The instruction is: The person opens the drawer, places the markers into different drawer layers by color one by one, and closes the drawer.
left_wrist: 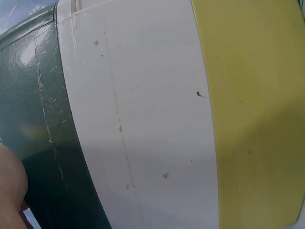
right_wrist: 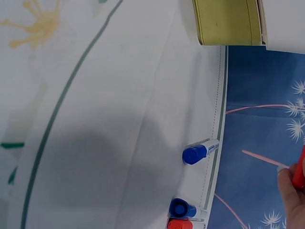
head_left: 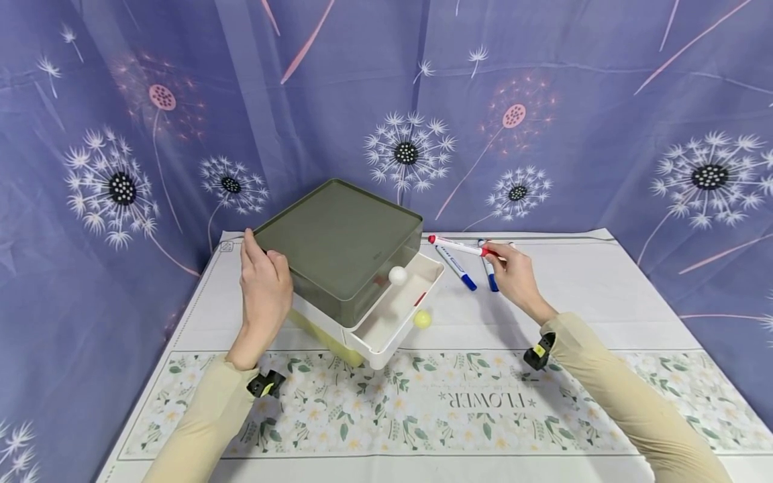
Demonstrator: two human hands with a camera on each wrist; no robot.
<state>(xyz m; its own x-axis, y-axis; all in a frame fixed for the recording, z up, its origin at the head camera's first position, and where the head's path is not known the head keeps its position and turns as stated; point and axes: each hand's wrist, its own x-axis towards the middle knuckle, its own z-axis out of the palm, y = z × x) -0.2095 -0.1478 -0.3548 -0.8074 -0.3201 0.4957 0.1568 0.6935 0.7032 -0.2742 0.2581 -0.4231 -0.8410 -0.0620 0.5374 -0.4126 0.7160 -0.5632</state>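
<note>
My right hand [head_left: 513,272] pinches a white marker with red ends [head_left: 455,245] near one end, above the table to the right of the drawer box; its tip points left toward the box. In the right wrist view, fingers [right_wrist: 288,191] hold its red end. My left hand [head_left: 264,285] rests against the left side of the drawer box [head_left: 338,241], fingers straight along it and thumb near the top edge. The box has a dark green top tier, a white middle and a yellow bottom. Its white drawer [head_left: 392,315] is pulled out, and a small red piece shows inside.
Two blue-capped markers lie on the table under the right hand, one blue marker [right_wrist: 200,151] nearer the box. Beside the other lies a red-capped marker [right_wrist: 180,223]. A white knob [head_left: 398,276] and a yellow knob [head_left: 423,318] stick out in front. A purple curtain [head_left: 326,121] hangs behind.
</note>
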